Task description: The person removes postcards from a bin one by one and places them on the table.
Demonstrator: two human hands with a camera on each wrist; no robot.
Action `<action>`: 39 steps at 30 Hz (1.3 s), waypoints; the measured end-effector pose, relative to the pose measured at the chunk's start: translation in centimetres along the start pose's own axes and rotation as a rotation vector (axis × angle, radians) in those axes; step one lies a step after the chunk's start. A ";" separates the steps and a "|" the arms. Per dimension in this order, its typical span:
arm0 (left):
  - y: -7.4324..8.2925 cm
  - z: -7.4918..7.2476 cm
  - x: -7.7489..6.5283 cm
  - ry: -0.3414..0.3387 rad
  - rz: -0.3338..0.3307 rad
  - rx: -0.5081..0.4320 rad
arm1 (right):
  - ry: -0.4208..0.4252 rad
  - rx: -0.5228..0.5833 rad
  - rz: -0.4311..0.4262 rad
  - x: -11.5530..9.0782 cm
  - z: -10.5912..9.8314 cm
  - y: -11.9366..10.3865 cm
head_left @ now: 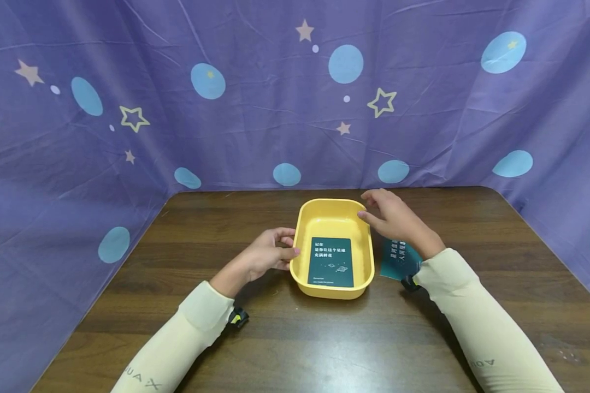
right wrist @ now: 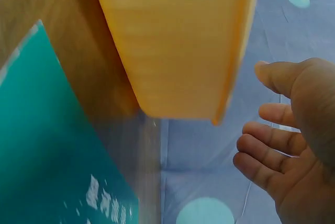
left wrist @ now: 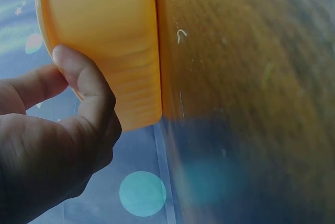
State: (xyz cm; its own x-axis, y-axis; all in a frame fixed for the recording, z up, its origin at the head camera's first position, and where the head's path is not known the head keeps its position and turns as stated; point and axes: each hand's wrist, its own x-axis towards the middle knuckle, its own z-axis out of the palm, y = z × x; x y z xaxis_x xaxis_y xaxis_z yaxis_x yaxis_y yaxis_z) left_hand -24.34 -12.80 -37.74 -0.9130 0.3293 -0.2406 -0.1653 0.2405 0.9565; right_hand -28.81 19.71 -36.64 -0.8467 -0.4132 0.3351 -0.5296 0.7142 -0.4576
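Observation:
A yellow rectangular plastic tray [head_left: 334,210] with rounded corners stands on the table. Inside it a dark green printed card [head_left: 330,262] with white writing and small planet drawings lies flat. My left hand [head_left: 265,254] holds the tray's left rim; in the left wrist view its thumb and a finger [left wrist: 84,77] meet at that rim. Above the far right corner, my right hand [head_left: 393,218] has its fingers apart and holds nothing; the right wrist view shows a gap between it and the tray. A second teal card [head_left: 398,262] lies right of the tray, partly covered by my right wrist.
The brown wooden table [head_left: 201,349] reaches back to a purple curtain [head_left: 255,136] with stars and blue dots, which also hangs along both sides. Light reflects off the table in front of the tray.

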 end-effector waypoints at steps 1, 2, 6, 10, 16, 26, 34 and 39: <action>0.0 0.0 0.0 0.000 -0.002 -0.003 | 0.000 -0.010 -0.013 0.1 0.2 -0.3; 0.0 0.0 0.0 -0.001 -0.003 -0.006 | -0.002 -0.021 -0.026 0.1 0.5 -0.5; -0.1 0.0 0.1 -0.007 -0.003 -0.015 | -0.016 -0.054 -0.059 0.3 1.4 -1.5; -0.2 -0.1 0.2 -0.014 0.000 -0.027 | -0.039 -0.069 -0.082 0.3 2.1 -2.2; -0.2 -0.1 0.2 -0.014 -0.007 -0.032 | -0.086 -0.085 -0.109 0.4 2.8 -2.8; -0.2 0.0 0.1 -0.011 -0.007 -0.035 | -0.242 -0.139 -0.071 0.1 3.7 -4.0; -0.1 0.0 0.1 -0.010 -0.009 -0.029 | -0.348 -0.193 -0.063 0.0 3.7 -4.9; 0.0 0.0 0.1 -0.007 -0.010 -0.028 | -0.397 -0.228 -0.059 -0.1 3.9 -4.9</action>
State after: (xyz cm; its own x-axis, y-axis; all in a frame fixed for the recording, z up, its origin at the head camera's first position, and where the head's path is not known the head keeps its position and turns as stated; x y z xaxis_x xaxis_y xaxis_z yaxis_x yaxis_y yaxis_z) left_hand -24.38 -12.76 -37.79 -0.9088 0.3331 -0.2512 -0.1851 0.2179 0.9583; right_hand -26.34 14.05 -37.58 -0.7926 -0.6098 -0.0062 -0.5909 0.7705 -0.2390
